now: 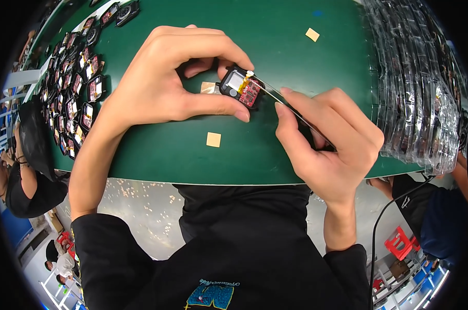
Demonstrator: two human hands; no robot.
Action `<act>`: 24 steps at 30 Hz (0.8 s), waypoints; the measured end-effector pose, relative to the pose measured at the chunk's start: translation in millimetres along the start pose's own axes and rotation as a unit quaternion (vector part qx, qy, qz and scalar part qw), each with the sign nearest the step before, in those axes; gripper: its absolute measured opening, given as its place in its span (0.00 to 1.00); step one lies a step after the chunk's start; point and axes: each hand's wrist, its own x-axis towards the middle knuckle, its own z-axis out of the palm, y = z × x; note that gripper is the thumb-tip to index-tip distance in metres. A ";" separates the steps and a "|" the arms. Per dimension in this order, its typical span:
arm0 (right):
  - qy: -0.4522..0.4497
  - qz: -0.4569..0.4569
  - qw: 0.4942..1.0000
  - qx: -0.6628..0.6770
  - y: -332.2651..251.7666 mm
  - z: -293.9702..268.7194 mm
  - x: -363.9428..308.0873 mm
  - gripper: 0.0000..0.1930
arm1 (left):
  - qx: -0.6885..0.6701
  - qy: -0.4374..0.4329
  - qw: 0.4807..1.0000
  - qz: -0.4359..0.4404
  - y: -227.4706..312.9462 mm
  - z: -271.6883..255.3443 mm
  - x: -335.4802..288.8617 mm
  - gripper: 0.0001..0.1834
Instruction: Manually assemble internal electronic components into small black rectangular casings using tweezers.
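Between the thumb and fingers of my left hand (pixel 167 77) is a small black device casing (pixel 224 89), its inside facing up. A red circuit board (pixel 248 96), a silvery block and a yellow ribbon strip show within it. My right hand (pixel 333 134) is closed around a pair of metal tweezers (pixel 291 107). The tweezer tips reach the board beside the small white piece at the top of the ribbon; whether they grip anything is too small to tell. Just below my left hand lies a square beige paper piece (pixel 213 139), and another shiny square (pixel 208 88) shows behind the casing.
Many similar open casings (pixel 71 88) crowd the left side of the green table (pixel 275 155). Stacked clear plastic trays (pixel 410 82) line the right side. One more beige square (pixel 312 34) lies at the far right. People sit at both sides, and a black cable (pixel 376 227) hangs at the lower right.
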 end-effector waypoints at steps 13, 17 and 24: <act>0.010 -0.039 0.999 -0.022 2.8 5.3 -1.0 0.15 | -0.015 -0.021 1.000 -0.013 1.0 -3.2 2.2 0.30; 0.010 -0.041 0.999 -0.033 1.1 5.4 0.0 0.15 | -0.016 -0.031 0.999 -0.016 -0.2 -5.5 2.3 0.30; 0.014 -0.052 0.998 -0.043 0.9 5.9 -0.4 0.14 | -0.024 -0.033 0.999 -0.007 -1.4 -4.8 3.7 0.29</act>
